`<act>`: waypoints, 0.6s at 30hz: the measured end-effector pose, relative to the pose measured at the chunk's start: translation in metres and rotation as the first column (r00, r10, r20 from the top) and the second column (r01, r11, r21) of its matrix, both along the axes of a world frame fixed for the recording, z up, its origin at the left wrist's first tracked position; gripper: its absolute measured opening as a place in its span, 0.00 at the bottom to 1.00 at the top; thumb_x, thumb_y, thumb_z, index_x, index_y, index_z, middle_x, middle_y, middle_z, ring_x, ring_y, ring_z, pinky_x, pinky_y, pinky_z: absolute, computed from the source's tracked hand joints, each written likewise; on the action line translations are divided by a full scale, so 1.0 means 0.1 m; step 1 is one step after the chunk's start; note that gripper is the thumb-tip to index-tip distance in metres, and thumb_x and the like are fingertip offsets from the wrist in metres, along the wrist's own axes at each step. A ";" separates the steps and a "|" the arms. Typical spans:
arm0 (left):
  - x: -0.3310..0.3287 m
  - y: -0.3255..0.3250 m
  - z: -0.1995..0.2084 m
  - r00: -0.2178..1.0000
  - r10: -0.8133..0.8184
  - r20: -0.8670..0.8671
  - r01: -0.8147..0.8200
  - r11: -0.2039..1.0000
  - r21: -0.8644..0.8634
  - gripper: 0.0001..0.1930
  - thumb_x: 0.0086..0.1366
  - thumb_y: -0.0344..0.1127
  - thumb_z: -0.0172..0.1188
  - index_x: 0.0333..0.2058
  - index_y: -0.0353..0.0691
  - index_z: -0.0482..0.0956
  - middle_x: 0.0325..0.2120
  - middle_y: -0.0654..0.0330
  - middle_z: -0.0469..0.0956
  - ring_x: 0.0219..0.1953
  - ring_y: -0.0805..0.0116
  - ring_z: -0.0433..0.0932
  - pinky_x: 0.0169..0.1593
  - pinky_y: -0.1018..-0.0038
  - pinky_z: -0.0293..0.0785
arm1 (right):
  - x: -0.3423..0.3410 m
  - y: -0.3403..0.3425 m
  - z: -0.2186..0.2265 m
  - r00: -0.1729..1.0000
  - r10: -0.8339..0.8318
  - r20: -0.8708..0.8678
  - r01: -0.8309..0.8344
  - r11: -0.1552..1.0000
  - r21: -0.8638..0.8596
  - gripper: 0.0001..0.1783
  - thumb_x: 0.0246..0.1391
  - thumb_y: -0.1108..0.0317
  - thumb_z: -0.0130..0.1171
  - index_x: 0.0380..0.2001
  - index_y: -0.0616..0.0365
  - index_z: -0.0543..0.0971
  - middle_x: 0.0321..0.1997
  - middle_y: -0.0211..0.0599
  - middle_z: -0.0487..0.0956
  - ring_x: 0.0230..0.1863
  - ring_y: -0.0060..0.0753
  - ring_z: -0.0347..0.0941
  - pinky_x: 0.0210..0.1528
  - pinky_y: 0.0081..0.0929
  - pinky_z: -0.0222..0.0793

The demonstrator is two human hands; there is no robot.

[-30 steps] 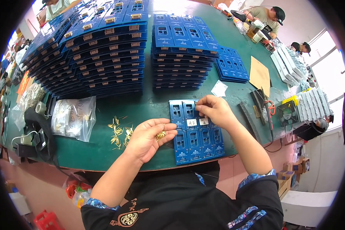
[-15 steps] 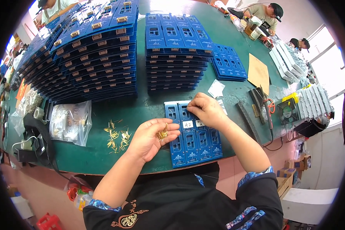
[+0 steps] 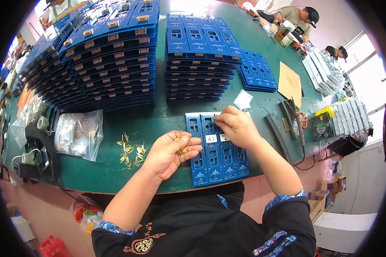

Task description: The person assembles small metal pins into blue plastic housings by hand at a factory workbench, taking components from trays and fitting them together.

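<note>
Fingertips of the right hand press together on the upper part of a blue circuit-board panel, pinching at one of its slots; whatever sits between them is too small to make out. The left hand lies palm up just beside the panel's left edge, fingers loosely curled around a small bunch of brass pins cradled in the palm. The panel rests flat at the near edge of a green worktable, directly in front of the person, and carries two small white labels in its middle rows. To the left of the cupped hand, more loose brass pins are scattered on the table surface. Further left lies a clear plastic bag of parts, with a black strap and cables beyond it. Behind the hands rise tall stacks of blue panels, a second stack to the right of them, and a low pile further right. A brown cardboard sheet, a small white packet and a small fan sit on the right side of the table. Other workers sit at the far end.
</note>
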State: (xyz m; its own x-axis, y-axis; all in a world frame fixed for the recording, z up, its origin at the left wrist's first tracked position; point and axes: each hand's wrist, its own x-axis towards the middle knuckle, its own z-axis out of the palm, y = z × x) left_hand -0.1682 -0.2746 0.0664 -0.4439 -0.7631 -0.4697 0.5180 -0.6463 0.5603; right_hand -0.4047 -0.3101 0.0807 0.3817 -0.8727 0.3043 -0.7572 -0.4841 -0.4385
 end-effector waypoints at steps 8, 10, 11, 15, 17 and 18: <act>0.02 0.00 -0.04 0.999 0.001 -0.039 -0.002 1.000 -0.025 0.09 0.69 0.34 0.52 0.40 0.32 0.69 0.39 0.46 0.78 0.39 0.60 0.81 0.43 0.72 0.82 | 0.04 0.08 0.07 0.977 0.114 -0.180 -0.131 0.988 -0.083 0.07 0.47 0.70 0.62 0.32 0.55 0.82 0.31 0.34 0.76 0.33 0.40 0.76 0.33 0.34 0.71; 0.01 -0.01 -0.04 0.999 -0.012 -0.046 0.011 1.000 -0.021 0.10 0.69 0.35 0.52 0.39 0.33 0.69 0.38 0.48 0.79 0.39 0.61 0.81 0.42 0.72 0.82 | 0.08 0.09 0.12 0.984 0.101 -0.146 -0.115 0.989 -0.091 0.07 0.47 0.70 0.62 0.32 0.55 0.82 0.31 0.35 0.76 0.32 0.40 0.75 0.33 0.34 0.71; 0.02 -0.01 -0.05 0.999 -0.009 -0.043 0.008 1.000 -0.020 0.10 0.69 0.35 0.52 0.39 0.33 0.69 0.38 0.48 0.79 0.39 0.61 0.81 0.42 0.72 0.82 | 0.12 0.11 0.14 0.990 0.087 -0.109 -0.098 0.991 -0.094 0.07 0.46 0.71 0.63 0.32 0.55 0.82 0.31 0.35 0.76 0.32 0.40 0.75 0.32 0.34 0.71; 0.03 0.01 -0.09 0.996 -0.019 -0.083 0.016 0.999 -0.030 0.10 0.69 0.37 0.52 0.38 0.34 0.70 0.35 0.51 0.79 0.36 0.65 0.81 0.41 0.74 0.81 | 0.37 0.20 0.30 0.957 0.259 0.133 -0.256 0.966 -0.042 0.09 0.45 0.74 0.65 0.33 0.57 0.81 0.31 0.38 0.75 0.32 0.40 0.75 0.33 0.30 0.71; 0.04 0.01 -0.12 0.995 -0.008 -0.100 0.005 0.999 -0.033 0.10 0.69 0.37 0.53 0.38 0.35 0.71 0.34 0.52 0.80 0.35 0.66 0.81 0.39 0.75 0.81 | 0.42 0.16 0.26 0.946 0.280 0.166 -0.283 0.959 -0.005 0.09 0.45 0.74 0.64 0.33 0.58 0.81 0.32 0.38 0.75 0.33 0.40 0.75 0.34 0.30 0.71; 0.06 0.01 -0.16 0.992 -0.037 -0.117 0.031 0.998 -0.059 0.09 0.68 0.37 0.53 0.37 0.36 0.71 0.32 0.54 0.80 0.33 0.68 0.81 0.37 0.77 0.80 | 0.44 0.14 0.26 0.933 0.300 0.200 -0.312 0.949 0.032 0.09 0.46 0.74 0.64 0.34 0.58 0.81 0.32 0.38 0.76 0.34 0.40 0.75 0.35 0.29 0.71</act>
